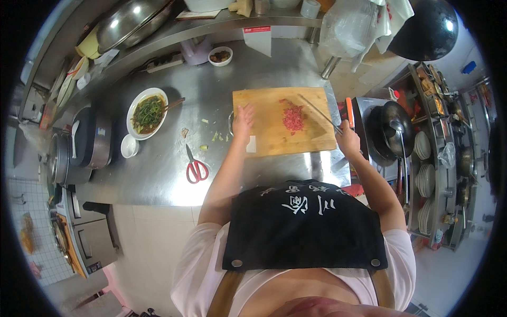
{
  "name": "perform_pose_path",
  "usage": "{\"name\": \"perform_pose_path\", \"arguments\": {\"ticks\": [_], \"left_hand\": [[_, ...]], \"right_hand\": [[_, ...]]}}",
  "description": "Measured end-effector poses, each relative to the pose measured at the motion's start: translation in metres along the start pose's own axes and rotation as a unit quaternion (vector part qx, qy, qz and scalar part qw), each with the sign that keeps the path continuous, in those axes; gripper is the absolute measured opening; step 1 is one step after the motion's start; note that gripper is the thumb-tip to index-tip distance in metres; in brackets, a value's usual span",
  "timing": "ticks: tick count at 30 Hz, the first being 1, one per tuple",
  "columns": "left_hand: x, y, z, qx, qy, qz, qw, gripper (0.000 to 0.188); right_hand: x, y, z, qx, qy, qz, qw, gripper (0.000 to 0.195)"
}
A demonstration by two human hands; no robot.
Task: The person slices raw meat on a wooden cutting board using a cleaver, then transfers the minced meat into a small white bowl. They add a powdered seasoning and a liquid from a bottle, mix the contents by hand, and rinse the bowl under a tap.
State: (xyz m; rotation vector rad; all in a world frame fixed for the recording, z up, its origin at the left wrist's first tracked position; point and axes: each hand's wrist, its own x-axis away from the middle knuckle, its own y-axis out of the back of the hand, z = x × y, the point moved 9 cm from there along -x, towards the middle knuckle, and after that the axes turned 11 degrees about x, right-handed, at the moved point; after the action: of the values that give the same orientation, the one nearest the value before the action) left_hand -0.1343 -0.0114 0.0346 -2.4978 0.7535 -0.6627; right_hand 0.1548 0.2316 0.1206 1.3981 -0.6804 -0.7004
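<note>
A wooden cutting board (269, 119) lies on the steel worktop (170, 174), with a patch of finely chopped red meat (293, 118) right of its middle. My right hand (348, 139) grips a cleaver or large knife (320, 113) at the board's right edge; its blade is seen nearly edge-on and reaches over the board, up and left past the meat. My left hand (243, 122) is at the board's left edge with nothing in it, its fingers spread a little; whether it touches the wood I cannot tell. A small white piece (251, 144) lies near my left wrist.
Red-handled scissors (197, 170) and vegetable scraps (204, 147) lie left of the board. Farther left are an oval dish of cooked greens (147, 114) and a small white bowl (129, 146). An orange-handled tool (349, 109) is beside my right hand; a wok (396, 128) stands beyond. A shelf (233, 21) overhangs the back.
</note>
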Motion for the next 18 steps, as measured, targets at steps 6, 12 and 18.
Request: {"name": "perform_pose_path", "arguments": {"ticks": [6, 12, 18], "left_hand": [[0.039, 0.02, 0.003, 0.323, 0.07, -0.004, 0.944, 0.073], [0.077, 0.048, -0.008, 0.49, 0.042, -0.016, 0.87, 0.078], [0.139, 0.01, -0.058, 0.54, 0.01, 0.183, 0.821, 0.084]], "right_hand": [[0.004, -0.039, 0.038, 0.029, 0.006, 0.045, 0.999, 0.028], [0.015, -0.036, 0.055, 0.008, 0.029, 0.04, 0.999, 0.026], [0.003, -0.049, 0.06, 0.005, 0.027, -0.088, 0.996, 0.028]]}}
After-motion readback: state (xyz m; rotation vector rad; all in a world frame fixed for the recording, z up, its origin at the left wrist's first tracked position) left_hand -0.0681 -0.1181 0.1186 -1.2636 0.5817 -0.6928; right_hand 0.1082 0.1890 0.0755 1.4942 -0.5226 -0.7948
